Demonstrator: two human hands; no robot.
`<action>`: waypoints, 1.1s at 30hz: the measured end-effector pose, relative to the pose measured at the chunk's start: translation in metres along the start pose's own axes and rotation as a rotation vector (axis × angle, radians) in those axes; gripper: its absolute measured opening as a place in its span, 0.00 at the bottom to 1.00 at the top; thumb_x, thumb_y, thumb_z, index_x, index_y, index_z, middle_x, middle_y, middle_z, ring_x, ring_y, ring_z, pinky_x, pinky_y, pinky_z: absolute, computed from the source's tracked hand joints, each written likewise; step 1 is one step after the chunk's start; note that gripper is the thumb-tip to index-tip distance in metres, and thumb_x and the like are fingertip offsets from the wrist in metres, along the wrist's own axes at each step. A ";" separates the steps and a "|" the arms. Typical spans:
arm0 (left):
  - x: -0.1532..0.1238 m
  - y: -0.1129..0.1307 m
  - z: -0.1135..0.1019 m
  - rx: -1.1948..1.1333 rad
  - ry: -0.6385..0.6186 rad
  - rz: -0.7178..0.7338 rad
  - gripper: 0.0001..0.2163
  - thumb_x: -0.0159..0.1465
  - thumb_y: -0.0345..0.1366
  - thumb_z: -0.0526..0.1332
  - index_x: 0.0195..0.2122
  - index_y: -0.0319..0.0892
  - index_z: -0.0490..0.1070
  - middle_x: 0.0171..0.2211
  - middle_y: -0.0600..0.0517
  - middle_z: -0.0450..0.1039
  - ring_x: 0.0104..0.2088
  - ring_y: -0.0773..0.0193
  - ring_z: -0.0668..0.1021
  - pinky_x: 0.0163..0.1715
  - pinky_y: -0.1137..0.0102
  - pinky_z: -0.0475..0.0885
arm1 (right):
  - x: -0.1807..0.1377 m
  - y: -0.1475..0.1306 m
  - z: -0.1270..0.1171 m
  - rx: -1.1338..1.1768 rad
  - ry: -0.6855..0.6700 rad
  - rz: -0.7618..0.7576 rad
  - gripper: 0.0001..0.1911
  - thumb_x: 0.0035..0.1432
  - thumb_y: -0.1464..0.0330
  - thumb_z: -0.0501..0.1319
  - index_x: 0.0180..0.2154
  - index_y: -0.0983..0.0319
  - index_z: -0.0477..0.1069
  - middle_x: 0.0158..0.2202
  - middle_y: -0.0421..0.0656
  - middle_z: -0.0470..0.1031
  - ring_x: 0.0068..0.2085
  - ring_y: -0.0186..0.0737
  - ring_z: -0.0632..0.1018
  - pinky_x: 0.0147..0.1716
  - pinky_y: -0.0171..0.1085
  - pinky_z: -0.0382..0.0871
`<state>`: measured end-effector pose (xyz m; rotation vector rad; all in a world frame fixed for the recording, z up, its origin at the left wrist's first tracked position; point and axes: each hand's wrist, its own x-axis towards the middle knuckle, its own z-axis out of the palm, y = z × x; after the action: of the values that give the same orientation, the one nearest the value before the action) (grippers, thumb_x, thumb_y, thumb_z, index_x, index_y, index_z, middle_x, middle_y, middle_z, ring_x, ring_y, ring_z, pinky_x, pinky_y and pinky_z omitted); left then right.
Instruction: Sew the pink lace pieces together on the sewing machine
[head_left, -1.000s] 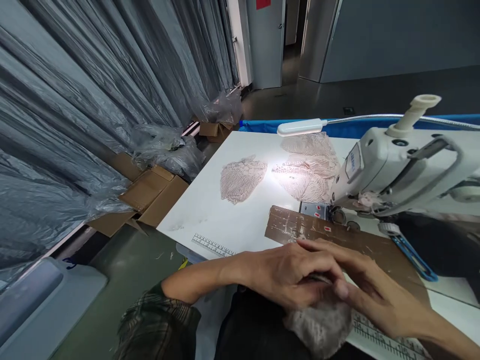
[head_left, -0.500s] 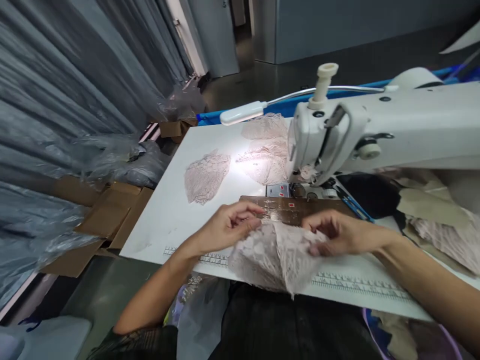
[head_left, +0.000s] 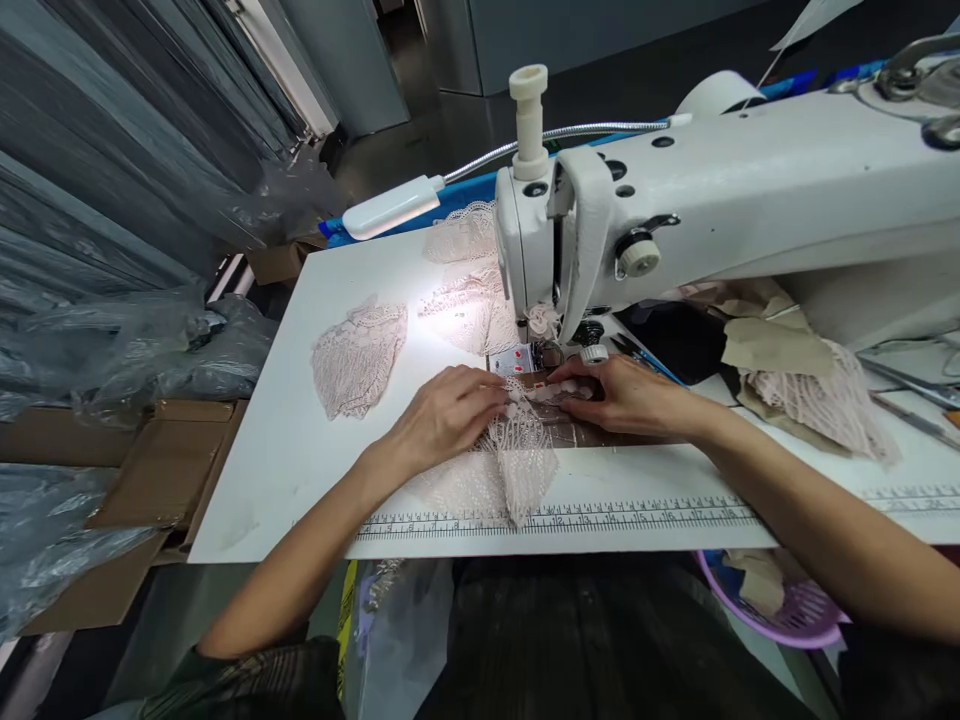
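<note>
A pale pink lace piece (head_left: 529,470) lies in front of the sewing machine (head_left: 600,240), its upper edge close to the presser foot. My left hand (head_left: 457,410) has its fingers closed on the left part of that edge. On the right, my right hand (head_left: 611,395) pinches the edge between thumb and fingers. The lace's lower part spreads over the white table towards the printed ruler (head_left: 562,522). Beneath the lace and my right hand is a brown plate (head_left: 600,435). Whether the needle touches the lace cannot be made out.
Another lace piece (head_left: 361,358) lies on the left of the table, with more lace (head_left: 465,300) behind the needle area. A lamp (head_left: 394,207) lights it. Fabric scraps (head_left: 780,360) and scissors (head_left: 911,385) lie at right. A purple basket (head_left: 810,620) stands below; cardboard boxes (head_left: 150,465) stand left.
Both hands have carried the lace forward from the table's front edge to the presser foot. The lace now lies flatter. The camera view has shifted to the right.
</note>
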<state>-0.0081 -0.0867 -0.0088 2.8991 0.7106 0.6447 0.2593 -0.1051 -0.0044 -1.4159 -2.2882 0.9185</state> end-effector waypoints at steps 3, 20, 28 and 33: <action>-0.001 0.010 0.006 -0.067 -0.086 0.076 0.10 0.67 0.41 0.61 0.43 0.40 0.72 0.43 0.46 0.77 0.43 0.59 0.79 0.43 0.61 0.77 | -0.001 0.001 0.007 0.024 0.053 0.001 0.17 0.58 0.70 0.57 0.49 0.63 0.74 0.33 0.43 0.75 0.30 0.37 0.73 0.30 0.34 0.62; 0.020 -0.026 0.009 -0.393 -0.210 -0.073 0.09 0.67 0.38 0.59 0.43 0.42 0.76 0.42 0.46 0.76 0.43 0.62 0.78 0.41 0.65 0.77 | -0.007 0.014 0.008 -0.073 0.190 -0.252 0.17 0.46 0.81 0.51 0.29 0.61 0.74 0.32 0.41 0.77 0.36 0.40 0.74 0.41 0.38 0.65; 0.021 -0.024 0.010 -0.309 -0.086 -0.019 0.06 0.68 0.35 0.59 0.36 0.40 0.73 0.33 0.51 0.77 0.34 0.67 0.78 0.44 0.64 0.73 | -0.005 0.002 0.011 0.083 0.174 -0.197 0.16 0.59 0.67 0.58 0.47 0.63 0.75 0.43 0.46 0.77 0.40 0.42 0.76 0.40 0.38 0.68; 0.022 -0.009 -0.008 -0.130 -0.055 0.053 0.08 0.69 0.35 0.57 0.36 0.38 0.72 0.27 0.53 0.76 0.27 0.68 0.76 0.35 0.68 0.73 | 0.005 -0.029 0.028 0.138 0.097 -0.213 0.18 0.62 0.58 0.59 0.48 0.61 0.75 0.42 0.46 0.77 0.39 0.43 0.76 0.38 0.39 0.66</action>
<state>0.0022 -0.0691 0.0051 2.8125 0.5644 0.5907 0.2214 -0.1194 -0.0075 -1.1104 -2.2060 0.9010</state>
